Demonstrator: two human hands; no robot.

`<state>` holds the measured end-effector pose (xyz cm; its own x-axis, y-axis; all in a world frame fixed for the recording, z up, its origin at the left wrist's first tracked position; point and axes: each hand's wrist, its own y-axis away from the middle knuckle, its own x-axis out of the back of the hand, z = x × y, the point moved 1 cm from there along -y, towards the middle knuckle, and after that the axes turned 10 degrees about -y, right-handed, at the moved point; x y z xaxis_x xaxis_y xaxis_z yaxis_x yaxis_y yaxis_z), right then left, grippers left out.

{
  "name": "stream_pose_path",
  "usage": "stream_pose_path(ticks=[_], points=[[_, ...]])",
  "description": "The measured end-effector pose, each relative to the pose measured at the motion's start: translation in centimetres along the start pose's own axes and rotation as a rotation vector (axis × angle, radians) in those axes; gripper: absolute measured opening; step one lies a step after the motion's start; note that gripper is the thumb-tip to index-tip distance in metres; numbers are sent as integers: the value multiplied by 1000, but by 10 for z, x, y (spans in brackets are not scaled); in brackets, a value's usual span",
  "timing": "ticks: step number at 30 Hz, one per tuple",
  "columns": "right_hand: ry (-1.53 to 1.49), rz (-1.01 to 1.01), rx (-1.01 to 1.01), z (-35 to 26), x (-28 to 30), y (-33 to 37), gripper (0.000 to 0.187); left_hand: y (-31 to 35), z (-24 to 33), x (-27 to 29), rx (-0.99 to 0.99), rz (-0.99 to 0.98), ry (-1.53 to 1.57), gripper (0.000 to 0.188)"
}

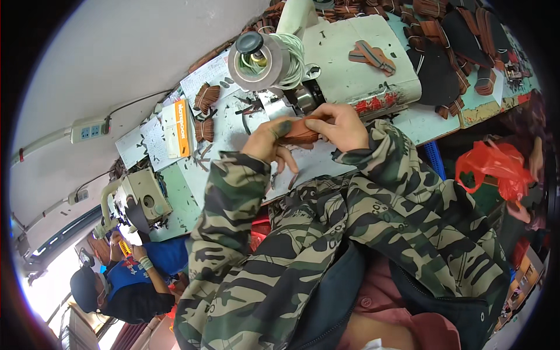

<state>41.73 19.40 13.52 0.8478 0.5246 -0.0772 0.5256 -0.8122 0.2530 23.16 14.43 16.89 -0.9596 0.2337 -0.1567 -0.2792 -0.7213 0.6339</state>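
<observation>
A reddish-brown stack of leather pieces (299,135) is held between both hands in front of the pale machine. My left hand (269,140) is closed on its left end, with a dark stain on the thumb and the lower fingers hanging partly loose. My right hand (343,127) pinches the right end between thumb and fingers. Just beyond the hands is the machine's metal head (306,96), and its pale green body (359,64) extends to the right. A few brown strips (372,57) lie crossed on that body. How many pieces I hold cannot be made out.
Tied brown leather bundles (205,98) and an orange-and-white box (176,129) lie to the left among dark scraps. More bundles and black sheets (437,76) crowd the far right. A second machine (143,198) stands lower left near a seated co-worker (125,280). A red plastic bag (493,166) hangs at right.
</observation>
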Motion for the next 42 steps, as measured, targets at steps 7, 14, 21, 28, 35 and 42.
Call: stream_pose_path(ticks=[7, 14, 21, 28, 35, 42], points=[[259, -62, 81, -9, 22, -18, 21, -12, 27, 35, 265, 79, -378, 32], [642, -54, 301, -24, 26, -34, 23, -23, 34, 39, 258, -85, -369, 31], [300, -241, 124, -18, 36, -31, 20, -22, 26, 31, 150, 135, -296, 29], [518, -222, 167, -25, 34, -35, 15, -16, 18, 45, 238, 47, -378, 30], [682, -167, 435, -16, 28, -43, 16, -28, 28, 36, 220, -42, -240, 28], [481, -270, 235, -20, 43, -37, 16, -25, 22, 26, 148, 241, -178, 30]])
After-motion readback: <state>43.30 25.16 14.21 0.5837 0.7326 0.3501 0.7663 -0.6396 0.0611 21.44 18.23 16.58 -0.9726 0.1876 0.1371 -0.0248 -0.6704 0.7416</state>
